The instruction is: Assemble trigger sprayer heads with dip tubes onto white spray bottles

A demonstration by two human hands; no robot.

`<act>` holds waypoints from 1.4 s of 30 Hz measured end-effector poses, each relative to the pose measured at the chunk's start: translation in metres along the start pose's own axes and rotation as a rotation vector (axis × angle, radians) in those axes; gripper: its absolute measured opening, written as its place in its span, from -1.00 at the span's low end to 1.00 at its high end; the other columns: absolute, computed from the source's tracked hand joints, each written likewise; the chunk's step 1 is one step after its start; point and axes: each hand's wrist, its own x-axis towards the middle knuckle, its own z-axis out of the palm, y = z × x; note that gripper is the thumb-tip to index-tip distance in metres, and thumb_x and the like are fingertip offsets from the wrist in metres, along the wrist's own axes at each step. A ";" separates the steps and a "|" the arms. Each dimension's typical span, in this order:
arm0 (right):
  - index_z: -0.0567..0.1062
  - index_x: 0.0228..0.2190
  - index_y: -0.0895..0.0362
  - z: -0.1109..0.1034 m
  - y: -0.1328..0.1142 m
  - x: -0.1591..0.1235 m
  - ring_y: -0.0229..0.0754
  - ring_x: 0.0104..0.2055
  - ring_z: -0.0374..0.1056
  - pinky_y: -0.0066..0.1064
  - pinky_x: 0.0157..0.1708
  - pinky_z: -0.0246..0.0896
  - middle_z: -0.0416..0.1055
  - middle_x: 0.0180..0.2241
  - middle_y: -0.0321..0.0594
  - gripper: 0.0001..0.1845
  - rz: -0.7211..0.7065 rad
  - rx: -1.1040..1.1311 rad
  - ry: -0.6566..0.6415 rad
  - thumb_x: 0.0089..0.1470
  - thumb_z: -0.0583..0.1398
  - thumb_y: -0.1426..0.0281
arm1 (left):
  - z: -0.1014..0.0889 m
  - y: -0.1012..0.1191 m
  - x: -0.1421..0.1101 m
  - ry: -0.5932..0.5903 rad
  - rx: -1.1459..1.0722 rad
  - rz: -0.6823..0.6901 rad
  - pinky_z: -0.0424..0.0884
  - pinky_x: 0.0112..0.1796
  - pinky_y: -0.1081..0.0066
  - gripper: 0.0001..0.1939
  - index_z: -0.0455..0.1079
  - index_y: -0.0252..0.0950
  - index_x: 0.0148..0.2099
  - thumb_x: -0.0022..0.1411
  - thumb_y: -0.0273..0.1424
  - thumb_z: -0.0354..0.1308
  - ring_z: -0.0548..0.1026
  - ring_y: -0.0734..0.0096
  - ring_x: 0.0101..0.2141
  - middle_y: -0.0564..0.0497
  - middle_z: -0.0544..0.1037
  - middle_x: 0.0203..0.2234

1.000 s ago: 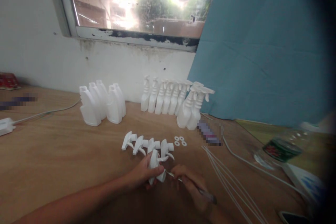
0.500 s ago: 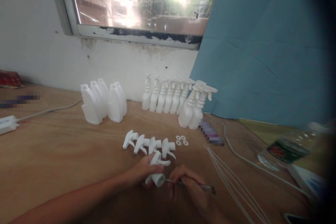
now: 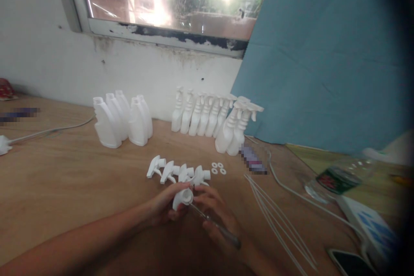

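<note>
While your left hand (image 3: pixel 166 207) wraps around a white trigger sprayer head (image 3: pixel 181 197), you have its round collar turned up toward you, which lays the opening bare to the thin metal tool (image 3: pixel 213 223) pinched in your right hand (image 3: pixel 215 213). That tool's tip sits right at the collar's mouth, and your right fingers close low on the shaft, pen-fashion, so the point can be steered finely. Both hands hover just above the wooden table (image 3: pixel 64 181), close to your body, directly in front of a short row of loose sprayer heads (image 3: pixel 176 172) lying on their sides within easy reach. Just beside that row, to the right, lie a few small white washers (image 3: pixel 218 167), near enough to pick from. Further back against the wall stand open-necked white bottles (image 3: pixel 121 120) in one cluster and bottles already fitted with sprayers (image 3: pixel 213 118) in another, kept apart. Long thin dip tubes (image 3: pixel 278 220) lie fanned on the table to your right, well clear of your hands. A phone (image 3: pixel 351 263) rests at the lower right edge.
</note>
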 end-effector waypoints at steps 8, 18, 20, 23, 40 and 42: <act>0.31 0.15 0.15 -0.009 0.003 -0.005 -0.13 0.13 0.34 -0.29 0.06 0.32 0.38 0.12 -0.03 -0.50 -0.297 -0.426 0.089 0.18 0.04 0.57 | 0.011 -0.004 -0.004 0.036 0.063 0.134 0.01 -0.71 0.61 -0.59 0.22 -0.27 -0.15 0.21 -0.03 0.12 0.25 0.60 -0.72 0.11 0.40 -0.60; 0.61 -0.39 0.06 -0.051 0.040 -0.011 -0.04 -0.06 0.47 -0.20 0.04 0.30 0.58 -0.16 -0.17 -0.60 0.379 -0.250 0.478 0.27 0.03 0.22 | 0.009 -0.013 -0.008 0.053 0.535 0.314 0.19 -0.60 0.55 -0.51 0.17 -0.28 -0.09 0.14 -0.04 0.20 0.37 0.52 -0.60 0.05 0.45 -0.48; 0.61 -0.43 0.07 -0.051 0.047 -0.008 0.00 -0.10 0.49 -0.16 0.02 0.30 0.59 -0.19 -0.15 -0.54 0.492 -0.177 0.472 0.24 0.04 0.12 | 0.010 -0.010 -0.016 0.045 0.813 0.418 0.24 -0.47 0.52 -0.58 0.27 -0.32 -0.14 0.14 -0.09 0.22 0.36 0.50 -0.49 0.05 0.42 -0.44; 0.62 -0.44 0.09 -0.048 0.055 -0.005 0.03 -0.09 0.47 -0.15 -0.05 0.35 0.58 -0.17 -0.11 -0.47 0.569 -0.090 0.490 0.22 0.03 0.03 | 0.014 -0.005 -0.026 0.078 1.167 0.501 0.21 -0.39 0.50 -0.68 0.33 -0.32 -0.24 0.17 -0.15 0.20 0.30 0.47 -0.42 0.06 0.37 -0.42; 0.55 -0.58 0.08 -0.049 0.066 -0.012 -0.04 -0.29 0.45 -0.24 -0.19 0.28 0.56 -0.38 -0.15 -0.44 0.455 -0.111 0.603 0.25 0.01 0.05 | -0.031 0.008 -0.095 0.597 1.201 0.507 0.38 -0.26 0.42 -0.64 0.36 -0.26 -0.05 0.23 -0.12 0.11 0.47 0.28 -0.29 0.01 0.51 -0.30; 0.54 -0.60 0.09 -0.047 0.064 -0.011 -0.05 -0.31 0.45 -0.25 -0.23 0.30 0.55 -0.40 -0.15 -0.43 0.448 -0.097 0.613 0.24 0.02 0.05 | -0.042 0.019 -0.106 0.707 1.285 0.557 0.38 -0.26 0.42 -0.62 0.36 -0.24 -0.04 0.21 -0.11 0.13 0.47 0.29 -0.30 0.03 0.53 -0.29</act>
